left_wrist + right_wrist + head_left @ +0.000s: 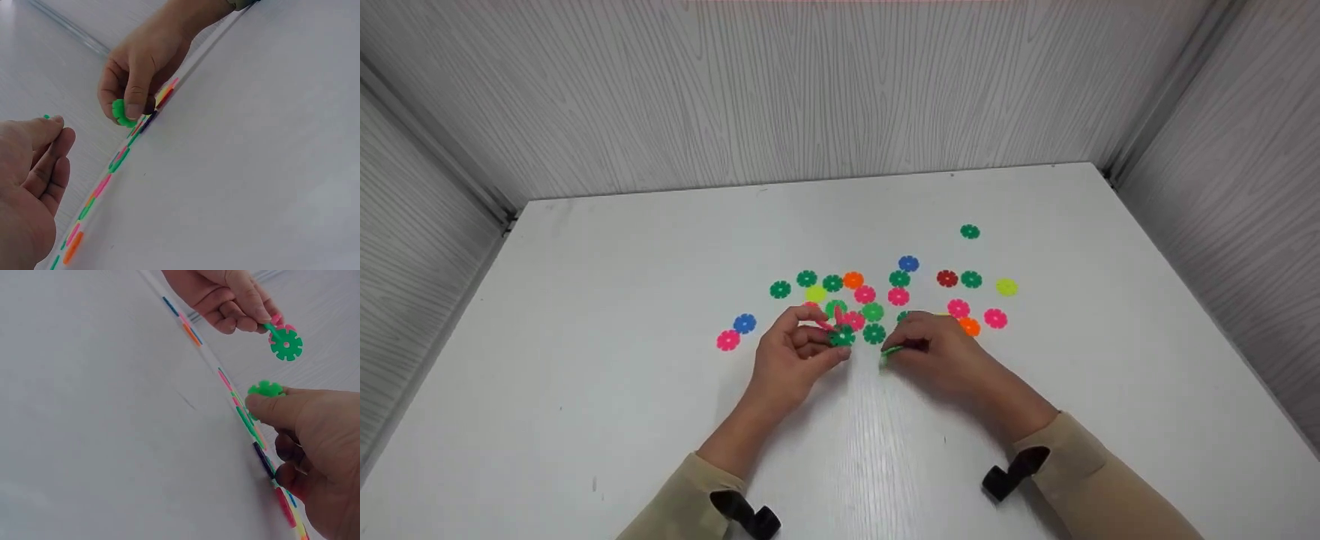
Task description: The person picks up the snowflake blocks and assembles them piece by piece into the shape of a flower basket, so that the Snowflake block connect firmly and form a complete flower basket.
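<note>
My left hand [786, 361] pinches a small cluster of notched plastic flower discs, with a dark green disc [287, 345] and pink pieces joined behind it. In the right wrist view the cluster juts out past the left thumb. Opposite it, my right hand [941, 351] pinches a light green flower disc [266, 389] between thumb and fingers. This disc shows on edge in the head view and at the fingertips in the left wrist view. A short gap separates the two held pieces. Both hands are raised over the near side of the scattered discs.
Loose flower discs in several colours lie flat on the white table [585, 375], among them a blue disc [745, 323] at left, a yellow disc [1006, 287] at right and a green disc [970, 232] farther back. Grained white panels [810, 90] stand around the table.
</note>
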{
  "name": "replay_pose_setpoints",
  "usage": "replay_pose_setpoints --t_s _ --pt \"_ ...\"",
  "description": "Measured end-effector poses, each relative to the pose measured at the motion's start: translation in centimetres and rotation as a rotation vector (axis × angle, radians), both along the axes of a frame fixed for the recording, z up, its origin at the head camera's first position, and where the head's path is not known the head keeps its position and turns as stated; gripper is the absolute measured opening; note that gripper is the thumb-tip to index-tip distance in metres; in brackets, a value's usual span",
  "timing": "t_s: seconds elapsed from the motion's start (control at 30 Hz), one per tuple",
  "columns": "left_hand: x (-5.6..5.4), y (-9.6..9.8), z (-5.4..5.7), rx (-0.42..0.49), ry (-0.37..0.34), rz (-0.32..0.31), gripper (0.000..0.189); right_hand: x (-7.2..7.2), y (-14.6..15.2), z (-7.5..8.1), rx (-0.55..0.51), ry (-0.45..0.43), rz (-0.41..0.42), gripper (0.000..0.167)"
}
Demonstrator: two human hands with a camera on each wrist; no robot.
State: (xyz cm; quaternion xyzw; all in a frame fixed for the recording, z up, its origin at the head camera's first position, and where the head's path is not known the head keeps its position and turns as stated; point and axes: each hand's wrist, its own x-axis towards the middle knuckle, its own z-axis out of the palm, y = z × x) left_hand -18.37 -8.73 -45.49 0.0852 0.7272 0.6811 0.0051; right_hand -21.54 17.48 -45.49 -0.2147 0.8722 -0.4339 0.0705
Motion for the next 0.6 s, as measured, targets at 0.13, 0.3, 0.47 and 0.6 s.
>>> replay_pose_setpoints --t_s 0.13,0.3,0.47,0.6 --pt "0.13 0.1 -0.03 -0.004 -0.002 -0.026 0.044 0.08 -0.13 0.43 -0.125 0.015 0.036 0.025" --pt "0.2 0.12 0.0 -0.022 -0.015 -0.068 0.044 0.24 -0.4 0.85 -0.22 0.012 0.062 0.028" --pt "0.28 0.15 0.02 -0.032 -0.011 -0.129 0.048 0.64 -0.6 1.08 -0.276 0.0 0.015 0.027" --pt "0.32 0.21 0.0 -0.042 0.017 -0.175 0.049 0.64 -0.7 0.83 -0.307 0.015 0.05 0.025"
